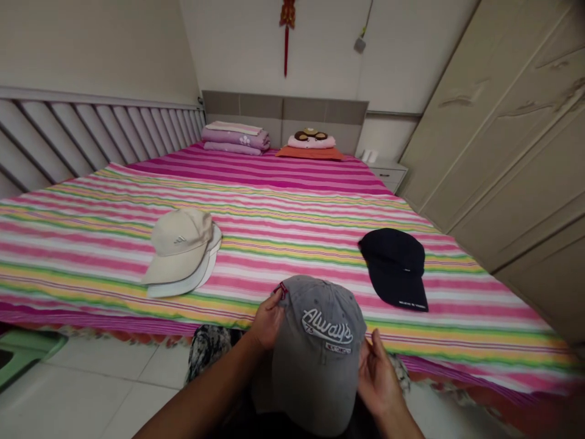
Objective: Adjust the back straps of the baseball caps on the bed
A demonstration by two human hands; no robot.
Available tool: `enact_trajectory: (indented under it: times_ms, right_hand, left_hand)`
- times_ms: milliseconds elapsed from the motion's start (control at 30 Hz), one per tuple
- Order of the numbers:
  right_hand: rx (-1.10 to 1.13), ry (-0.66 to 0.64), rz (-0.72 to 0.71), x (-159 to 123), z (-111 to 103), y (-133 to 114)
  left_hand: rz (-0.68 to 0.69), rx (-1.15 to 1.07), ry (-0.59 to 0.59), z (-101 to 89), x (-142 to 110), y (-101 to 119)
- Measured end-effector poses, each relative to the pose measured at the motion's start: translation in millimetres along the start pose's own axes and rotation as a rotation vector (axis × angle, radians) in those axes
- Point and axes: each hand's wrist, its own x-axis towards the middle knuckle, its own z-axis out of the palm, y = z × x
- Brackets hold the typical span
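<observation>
A grey baseball cap (320,360) with white "Always" lettering is held over the bed's front edge, its brim pointing down towards me. My left hand (267,320) pinches the cap's left side near a small red tag. On the other side, my right hand (378,377) holds the cap's edge, with some fingers hidden behind it. To the left on the bed lies a beige cap (180,238), stacked on paler caps (201,277) whose brims stick out underneath. A black cap (395,265) with small white print on its brim rests to the right.
A striped sheet (274,213) covers the bed. Folded purple bedding (235,140) and a pink pillow (313,141) sit by the headboard (324,116). A railing (105,131) runs along the left, a wardrobe (516,146) stands right, and a green stool (30,353) is on the floor.
</observation>
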Motion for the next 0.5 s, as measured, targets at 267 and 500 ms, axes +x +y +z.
enact_trajectory:
  times_ms: [267, 500]
  right_hand:
    - [-0.128, 0.164, -0.335, 60.9, 10.1, -67.1]
    - [-0.401, 0.301, -0.589, 146.4, 19.0, -113.4]
  left_hand:
    - [0.023, 0.058, 0.018, 28.9, 64.4, 43.6]
    - [0.141, 0.241, 0.33, 25.0, 140.8, 83.3]
